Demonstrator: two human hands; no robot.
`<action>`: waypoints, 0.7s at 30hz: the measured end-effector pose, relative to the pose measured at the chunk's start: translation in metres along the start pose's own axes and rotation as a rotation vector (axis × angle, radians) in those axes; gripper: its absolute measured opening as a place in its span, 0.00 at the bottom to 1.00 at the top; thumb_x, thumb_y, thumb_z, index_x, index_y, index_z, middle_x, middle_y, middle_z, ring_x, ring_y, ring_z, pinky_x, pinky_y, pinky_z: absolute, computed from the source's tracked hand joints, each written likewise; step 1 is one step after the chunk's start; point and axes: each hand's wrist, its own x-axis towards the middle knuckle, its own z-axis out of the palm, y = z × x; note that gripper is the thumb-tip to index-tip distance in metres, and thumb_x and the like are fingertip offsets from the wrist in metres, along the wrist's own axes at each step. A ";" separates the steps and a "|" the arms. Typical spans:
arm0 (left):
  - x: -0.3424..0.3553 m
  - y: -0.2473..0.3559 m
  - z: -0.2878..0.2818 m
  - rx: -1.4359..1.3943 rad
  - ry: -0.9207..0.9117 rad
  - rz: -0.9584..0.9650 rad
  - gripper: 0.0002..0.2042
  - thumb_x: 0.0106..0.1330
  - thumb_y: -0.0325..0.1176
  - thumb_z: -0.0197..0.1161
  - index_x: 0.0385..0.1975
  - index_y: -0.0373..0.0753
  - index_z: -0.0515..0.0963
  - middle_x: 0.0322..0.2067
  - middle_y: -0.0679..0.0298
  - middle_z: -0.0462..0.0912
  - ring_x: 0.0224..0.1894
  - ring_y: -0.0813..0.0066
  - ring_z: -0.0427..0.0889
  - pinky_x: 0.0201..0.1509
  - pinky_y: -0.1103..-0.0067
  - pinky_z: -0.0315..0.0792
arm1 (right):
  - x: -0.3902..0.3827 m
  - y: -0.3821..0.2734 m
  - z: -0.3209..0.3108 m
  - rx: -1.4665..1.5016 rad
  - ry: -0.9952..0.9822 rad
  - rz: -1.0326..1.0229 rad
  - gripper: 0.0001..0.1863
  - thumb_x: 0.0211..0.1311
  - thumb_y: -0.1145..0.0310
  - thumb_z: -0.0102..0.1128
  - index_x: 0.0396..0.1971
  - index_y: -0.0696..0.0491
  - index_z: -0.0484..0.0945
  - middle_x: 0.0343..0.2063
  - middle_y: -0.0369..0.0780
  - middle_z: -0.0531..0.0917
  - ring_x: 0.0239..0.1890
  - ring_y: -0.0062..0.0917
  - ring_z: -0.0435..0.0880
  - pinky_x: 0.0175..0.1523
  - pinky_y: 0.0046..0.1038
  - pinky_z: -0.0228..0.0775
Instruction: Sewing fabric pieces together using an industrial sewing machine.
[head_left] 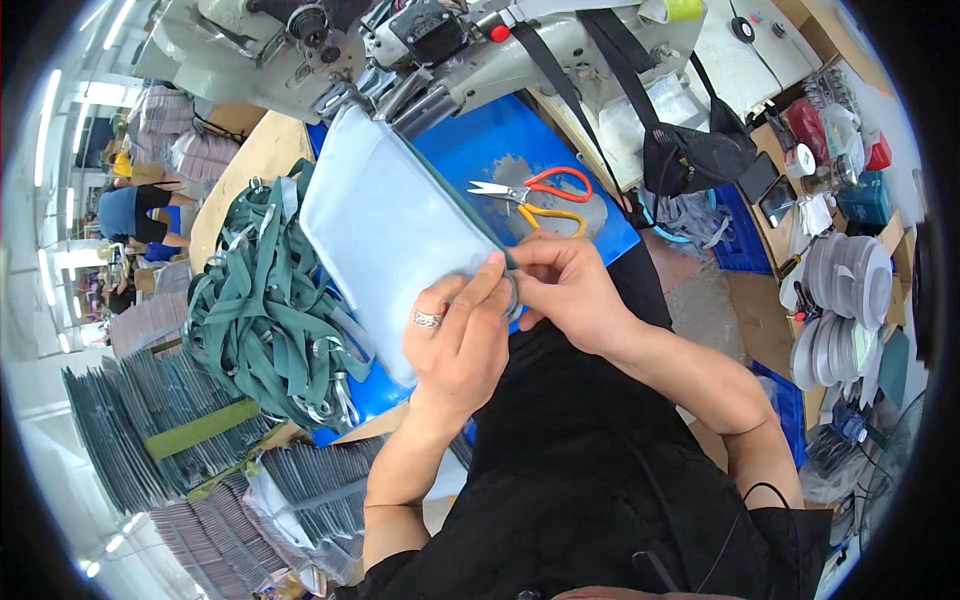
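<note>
Two hands work at the lower right corner of the pale blue panel point(375, 220), mid-frame: the left hand point(460, 340) presses its nearly closed fingers over the corner; the right hand point(565, 290) pinches the edge, thumb against curled fingers. Obstructions: a sewing machine point(570, 65) spans the top, its front end meeting the panel's upper end. A heap of green straps point(265, 290) borders the panel's left side. Orange-and-yellow-handled scissors point(540, 198) lie open to the right on the blue mat point(460, 140). Bare mat separates panel and scissors. The bench point(245, 170) edge shows at left. Markings on the black pouch point(695, 155), upper right, are too small to read.
</note>
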 end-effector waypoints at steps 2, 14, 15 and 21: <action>0.013 -0.003 -0.005 0.032 0.003 0.005 0.12 0.49 0.21 0.71 0.36 0.35 0.85 0.46 0.63 0.89 0.37 0.68 0.80 0.37 0.75 0.77 | 0.005 0.002 0.004 0.067 0.000 0.002 0.11 0.67 0.75 0.66 0.48 0.59 0.86 0.39 0.34 0.77 0.38 0.17 0.85 0.33 0.19 0.84; 0.056 -0.072 -0.018 0.161 -0.109 0.134 0.13 0.49 0.25 0.68 0.38 0.37 0.86 0.47 0.66 0.89 0.38 0.71 0.81 0.35 0.77 0.73 | 0.075 -0.003 0.031 0.276 -0.040 -0.015 0.10 0.68 0.76 0.64 0.47 0.61 0.85 0.41 0.36 0.83 0.41 0.19 0.86 0.39 0.23 0.85; 0.060 -0.078 -0.020 0.161 -0.110 0.134 0.13 0.49 0.25 0.68 0.38 0.37 0.86 0.47 0.66 0.89 0.38 0.71 0.81 0.35 0.77 0.73 | 0.081 -0.005 0.034 0.284 -0.044 -0.011 0.10 0.68 0.76 0.64 0.46 0.61 0.85 0.41 0.36 0.84 0.41 0.18 0.86 0.40 0.23 0.85; 0.081 -0.113 -0.019 0.213 -0.163 0.172 0.13 0.51 0.27 0.68 0.38 0.38 0.86 0.43 0.68 0.88 0.39 0.71 0.82 0.33 0.75 0.71 | 0.116 -0.020 0.045 0.254 -0.021 -0.021 0.10 0.69 0.73 0.62 0.46 0.58 0.86 0.36 0.34 0.86 0.38 0.15 0.85 0.39 0.22 0.83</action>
